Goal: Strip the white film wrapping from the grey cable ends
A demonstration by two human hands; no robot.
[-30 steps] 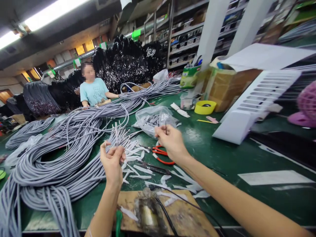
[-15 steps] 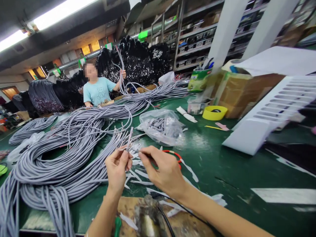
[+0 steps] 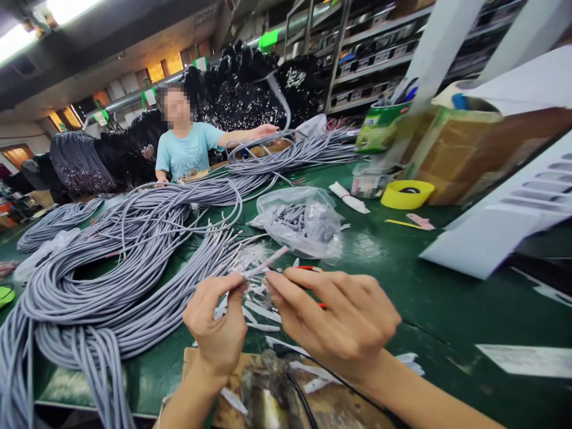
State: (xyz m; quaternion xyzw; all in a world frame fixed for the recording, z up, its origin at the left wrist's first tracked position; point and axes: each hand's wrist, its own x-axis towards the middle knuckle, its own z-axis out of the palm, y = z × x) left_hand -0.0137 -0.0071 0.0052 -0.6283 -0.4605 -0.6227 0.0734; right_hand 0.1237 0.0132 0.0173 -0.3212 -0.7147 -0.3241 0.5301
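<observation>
The left hand [image 3: 218, 322] pinches a slim, pinkish-white, cable-like piece [image 3: 276, 260], which now leans right, within reach of the right hand [image 3: 336, 311]. That hand's fingertips nearly close, their hold unclear.

Watching from afar, I'm making out no readable words or numbers: the printed green can [image 3: 381, 132] on the desk [image 3: 393, 256] is looking too blurred to decipher, and the white tag [image 3: 149, 96] in the background is appearing too small to read.
</observation>
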